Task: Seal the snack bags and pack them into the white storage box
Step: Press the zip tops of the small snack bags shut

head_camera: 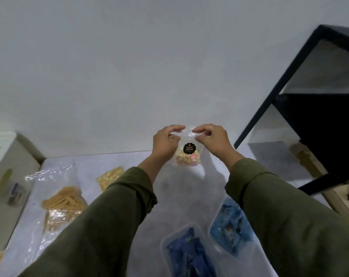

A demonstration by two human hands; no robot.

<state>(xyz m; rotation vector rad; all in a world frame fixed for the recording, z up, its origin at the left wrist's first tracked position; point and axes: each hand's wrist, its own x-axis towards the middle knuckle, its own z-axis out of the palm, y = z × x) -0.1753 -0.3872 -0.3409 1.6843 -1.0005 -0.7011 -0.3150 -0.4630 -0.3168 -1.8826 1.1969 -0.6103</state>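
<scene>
Both hands, left hand and right hand, pinched on snack bag top edge (held aloft, clear of the table).

Both hands up: left hand and right hand pinch top of clear snack bag, above table. Blue packets in box below bag.

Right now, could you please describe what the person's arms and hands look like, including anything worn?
Both arms are covered by long, loose sleeves of plain olive-green fabric, with folded cuffs ending just short of the wrists. The left hand and right hand are bare: no gloves, rings, watch or bracelet show. The sleeves carry no visible logos or markings.
</scene>
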